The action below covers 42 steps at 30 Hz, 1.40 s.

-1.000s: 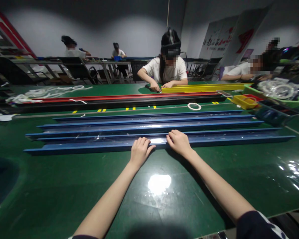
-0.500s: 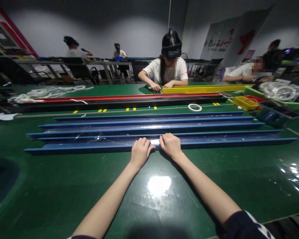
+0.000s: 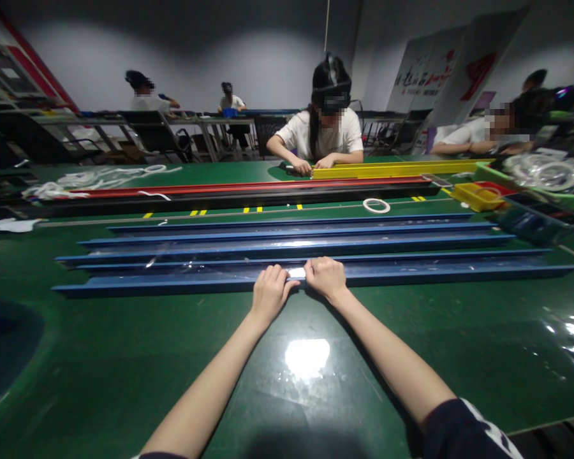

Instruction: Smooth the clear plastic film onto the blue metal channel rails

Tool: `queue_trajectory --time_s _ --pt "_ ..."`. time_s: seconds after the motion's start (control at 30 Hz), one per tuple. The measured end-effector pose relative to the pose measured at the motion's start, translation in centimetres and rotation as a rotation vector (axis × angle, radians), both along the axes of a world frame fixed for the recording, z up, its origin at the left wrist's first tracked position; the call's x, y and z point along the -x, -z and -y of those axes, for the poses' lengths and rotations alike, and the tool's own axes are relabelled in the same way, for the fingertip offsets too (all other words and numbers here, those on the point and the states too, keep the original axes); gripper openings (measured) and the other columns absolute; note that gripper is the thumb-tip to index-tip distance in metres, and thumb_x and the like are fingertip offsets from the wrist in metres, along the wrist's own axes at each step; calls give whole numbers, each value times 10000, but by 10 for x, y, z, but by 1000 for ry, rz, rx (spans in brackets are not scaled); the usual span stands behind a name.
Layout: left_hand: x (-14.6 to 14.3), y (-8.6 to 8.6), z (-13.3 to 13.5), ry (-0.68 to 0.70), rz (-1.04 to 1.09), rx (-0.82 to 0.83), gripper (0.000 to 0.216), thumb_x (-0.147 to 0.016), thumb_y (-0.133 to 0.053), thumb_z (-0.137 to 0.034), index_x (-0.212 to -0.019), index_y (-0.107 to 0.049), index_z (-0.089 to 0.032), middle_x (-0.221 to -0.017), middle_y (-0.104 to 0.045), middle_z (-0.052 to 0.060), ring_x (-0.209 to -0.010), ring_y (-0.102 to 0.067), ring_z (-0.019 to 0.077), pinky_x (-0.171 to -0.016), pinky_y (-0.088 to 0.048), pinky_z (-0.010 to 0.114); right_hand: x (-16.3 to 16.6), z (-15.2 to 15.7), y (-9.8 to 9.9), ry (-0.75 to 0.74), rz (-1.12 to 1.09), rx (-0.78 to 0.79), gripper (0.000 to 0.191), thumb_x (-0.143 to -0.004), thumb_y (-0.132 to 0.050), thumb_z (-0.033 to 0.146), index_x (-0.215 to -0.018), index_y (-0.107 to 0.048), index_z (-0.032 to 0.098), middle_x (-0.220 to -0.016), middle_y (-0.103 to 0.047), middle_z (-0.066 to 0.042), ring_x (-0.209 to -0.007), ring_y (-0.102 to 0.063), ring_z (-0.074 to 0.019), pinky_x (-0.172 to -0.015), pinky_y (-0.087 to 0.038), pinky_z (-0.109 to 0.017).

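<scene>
The nearest long blue channel profile [image 3: 172,284] lies lengthwise across the green table, its inside glossy. Around its front edge, close to the middle, my left hand [image 3: 270,293] is closed with the thumb pointing inward. My right hand [image 3: 326,278] grips the same profile a short way to the right, fingers curled over the edge. A bright white patch [image 3: 297,273] shows between the hands; whether it is a label or a reflection I cannot tell. Behind lie further blue profiles [image 3: 220,245], parallel to the held one.
Beyond are red and black strips [image 3: 249,190], a white ring [image 3: 376,205] and white cords [image 3: 71,182]. At right stand a yellow tray [image 3: 478,196], a clear box [image 3: 538,220] and a green basket [image 3: 555,197]. Opposite, a co-worker [image 3: 335,131] handles a yellow profile [image 3: 397,169].
Both hands keep their grip on the blue profile, nearly unmoved. The whole view has shifted slightly, with surroundings appearing a little farther right.
</scene>
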<state>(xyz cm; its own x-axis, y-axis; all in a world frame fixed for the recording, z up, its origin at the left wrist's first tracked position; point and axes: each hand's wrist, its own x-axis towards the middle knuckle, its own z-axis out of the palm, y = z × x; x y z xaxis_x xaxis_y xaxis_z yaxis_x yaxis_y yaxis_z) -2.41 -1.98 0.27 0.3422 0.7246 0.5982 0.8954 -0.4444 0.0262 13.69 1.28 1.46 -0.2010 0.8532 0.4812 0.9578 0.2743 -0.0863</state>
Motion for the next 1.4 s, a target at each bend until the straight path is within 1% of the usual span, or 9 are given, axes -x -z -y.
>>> queue_trajectory --time_s 0.23,0.43,0.57,0.73,0.87,1.0,1.13,1.3,1.4 --pt "4 1 0 37 16 -20 301 -863 -458 -441 -858 -581 -167 -794 -584 61 -760 -494 185 -661 -352 300 0 -1 -1 42 -29 -2 394 -847 -364 270 -656 -686 149 -685 -682 -103 -594 -606 -162 -516 -339 -239" --pt "9 0 3 11 -7 -44 324 -852 -473 -456 -925 -586 -161 -833 -611 66 -776 -506 189 -671 -347 307 -10 1 0 84 -24 -15 415 -845 -355 270 -636 -692 148 -653 -679 -101 -551 -593 -152 -493 -308 -236" --pt "9 0 3 14 -26 -53 343 -849 -466 -477 -906 -588 -161 -823 -613 60 -770 -503 188 -679 -341 308 -35 2 1 141 0 -38 411 -832 -363 274 -603 -681 148 -613 -664 -92 -524 -566 -141 -476 -259 -238" --pt "9 1 1 21 -41 -55 354 -848 -466 -481 -908 -591 -156 -818 -613 62 -780 -506 193 -685 -339 311 -77 3 4 201 26 -88 410 -815 -369 279 -543 -648 150 -582 -649 -83 -507 -537 -130 -479 -221 -249" --pt "9 0 1 16 -37 -53 350 -849 -467 -477 -911 -594 -157 -830 -619 63 -805 -508 198 -710 -345 313 -110 0 9 240 48 -132 419 -815 -363 285 -529 -637 147 -567 -643 -82 -511 -534 -134 -482 -212 -252" --pt "9 0 0 43 -28 -52 318 -852 -478 -453 -904 -592 -160 -863 -625 63 -841 -513 194 -749 -348 318 -130 -2 13 251 54 -160 413 -810 -370 283 -522 -628 136 -562 -640 -82 -499 -518 -126 -484 -216 -247" --pt "8 1 0 55 -50 -70 301 -858 -475 -443 -849 -586 -164 -889 -627 59 -854 -516 187 -752 -342 313 -135 -4 16 240 16 -192 400 -798 -385 272 -499 -612 135 -545 -631 -76 -480 -493 -110 -485 -219 -239" --pt "8 2 0 -6 -117 -66 340 -866 -443 -464 -741 -567 -172 -714 -578 34 -725 -484 177 -658 -317 304 -133 -4 17 229 -24 -207 391 -794 -391 265 -495 -609 138 -540 -626 -72 -476 -477 -104 -483 -218 -235" --pt "8 2 0 -15 -134 -77 348 -868 -435 -468 -731 -561 -174 -702 -566 33 -716 -473 176 -652 -309 302 -132 -3 16 235 -34 -202 386 -796 -395 267 -503 -612 141 -551 -631 -65 -486 -482 -104 -487 -224 -232"
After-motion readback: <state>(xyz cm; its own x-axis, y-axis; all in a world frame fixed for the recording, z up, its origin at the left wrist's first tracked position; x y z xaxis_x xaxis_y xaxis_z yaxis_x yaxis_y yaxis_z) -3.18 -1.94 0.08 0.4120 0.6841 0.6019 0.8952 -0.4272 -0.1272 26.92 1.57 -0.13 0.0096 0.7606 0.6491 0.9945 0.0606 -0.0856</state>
